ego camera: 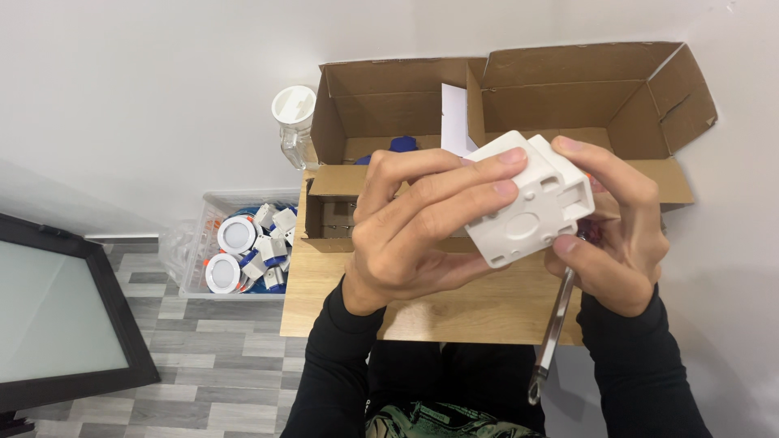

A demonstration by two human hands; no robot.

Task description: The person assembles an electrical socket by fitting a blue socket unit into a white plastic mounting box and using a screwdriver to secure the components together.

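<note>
Right of the frame's centre, both hands clasp a white square plastic box with moulded round holes [531,209]: the left hand [414,235] curls its fingers [479,174] across the top, while the right hand [621,235] pinches the far edge (also trapping a metal-shafted screwdriver [556,324] that hangs downward). Behind stands an open brown cardboard carton [568,89].

Open cardboard box [568,89], clear jar [294,122], bin of round lights [243,251], wooden table [479,308].
</note>
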